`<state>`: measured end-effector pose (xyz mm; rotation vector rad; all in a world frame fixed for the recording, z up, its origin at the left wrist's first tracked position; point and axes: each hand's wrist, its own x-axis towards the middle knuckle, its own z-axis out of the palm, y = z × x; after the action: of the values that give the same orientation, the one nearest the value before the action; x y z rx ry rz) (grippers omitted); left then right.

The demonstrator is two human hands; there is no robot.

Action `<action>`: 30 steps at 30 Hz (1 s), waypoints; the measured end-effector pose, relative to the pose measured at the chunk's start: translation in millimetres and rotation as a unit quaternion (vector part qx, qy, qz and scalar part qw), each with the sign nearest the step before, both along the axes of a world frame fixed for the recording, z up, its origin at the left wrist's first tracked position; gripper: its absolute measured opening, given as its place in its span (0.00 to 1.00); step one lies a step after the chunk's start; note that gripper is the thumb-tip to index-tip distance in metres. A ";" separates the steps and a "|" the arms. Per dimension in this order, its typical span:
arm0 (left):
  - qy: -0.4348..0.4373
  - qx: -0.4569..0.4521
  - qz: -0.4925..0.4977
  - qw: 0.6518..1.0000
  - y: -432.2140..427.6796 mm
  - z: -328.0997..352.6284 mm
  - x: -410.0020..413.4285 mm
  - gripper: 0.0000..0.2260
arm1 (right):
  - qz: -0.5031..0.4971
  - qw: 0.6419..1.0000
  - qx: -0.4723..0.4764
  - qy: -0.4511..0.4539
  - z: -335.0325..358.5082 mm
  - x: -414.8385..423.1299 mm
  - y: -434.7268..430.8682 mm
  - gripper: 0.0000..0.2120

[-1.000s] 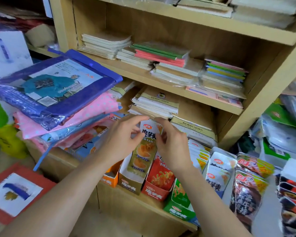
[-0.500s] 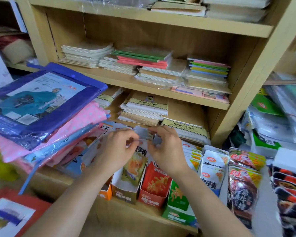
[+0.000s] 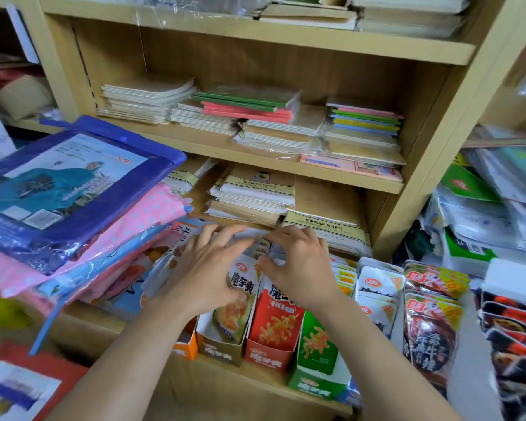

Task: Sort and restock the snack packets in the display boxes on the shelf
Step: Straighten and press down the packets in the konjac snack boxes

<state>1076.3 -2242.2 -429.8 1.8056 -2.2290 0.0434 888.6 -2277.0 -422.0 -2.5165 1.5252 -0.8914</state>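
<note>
Snack packets (image 3: 241,283) fill the tan box (image 3: 220,349), left hand (image 3: 204,268) and right hand (image 3: 304,265) pinching their tops

Both hands at tan display box (image 3: 220,349) on shelf (image 3: 225,390). Left hand (image 3: 205,268) cups snack packets (image 3: 245,279) standing in box, fingers over tops, thumb on front packet. Right hand (image 3: 302,265) pinches packet tops from other side. Red display box (image 3: 269,357) touching on right, green display box (image 3: 315,385) just beyond. Orange box (image 3: 185,347) half hidden under left wrist. White packets (image 3: 377,287) and dark packets (image 3: 428,329) stand further right. Purple package (image 3: 73,183) tops pile at left. Notebooks (image 3: 246,107) stacked on shelf above.
</note>
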 end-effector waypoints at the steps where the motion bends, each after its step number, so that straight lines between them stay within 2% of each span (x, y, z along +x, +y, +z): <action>1: -0.011 -0.001 0.007 1.000 1.0 -0.5 0.0 0.43 | -0.001 1.000 0.008 0.003 0.2 -0.2 -0.6 0.21; 4: 0.013 -0.038 0.030 0.999 2.2 -7.1 -1.3 0.40 | -0.007 1.000 0.017 0.011 -1.2 -0.4 -1.8 0.30; 6: 0.016 -0.077 0.041 0.996 1.1 -10.7 -2.9 0.35 | -0.009 1.000 0.028 0.003 -1.2 -1.0 -2.9 0.32; 13: 0.024 -0.167 0.029 0.985 -3.2 -17.5 -0.8 0.28 | 0.017 0.999 0.043 0.001 0.0 -3.5 -2.2 0.25; 15: 0.016 -0.161 0.043 0.986 -3.7 -18.4 -2.2 0.32 | 0.021 0.999 0.038 0.003 0.2 -4.2 -2.3 0.24; 18: -0.008 -0.118 0.076 0.990 -4.2 -18.0 -4.5 0.47 | 0.023 0.999 0.030 0.022 -0.2 -4.8 -2.9 0.24; 19: -0.018 -0.112 0.074 0.991 -4.3 -18.3 -4.4 0.49 | 0.022 0.999 0.026 0.028 -0.4 -4.9 -3.1 0.24; 22: -0.036 -0.114 0.060 0.991 -3.0 -18.4 -2.6 0.47 | 0.011 0.999 0.019 0.038 -0.2 -4.1 -2.4 0.25; 26: 0.001 -0.116 0.055 0.992 -0.7 -17.9 -0.2 0.40 | 0.014 1.000 0.005 0.027 -3.3 -3.3 0.0 0.23; 30: 0.000 -0.102 0.054 0.993 -2.0 -20.3 -0.1 0.37 | 0.009 0.999 0.005 0.044 -5.7 -3.2 -2.1 0.20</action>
<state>1076.2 -2244.2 -450.1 1.8100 -2.0421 0.2828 885.4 -2279.1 -427.7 -2.5904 1.5239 -0.7782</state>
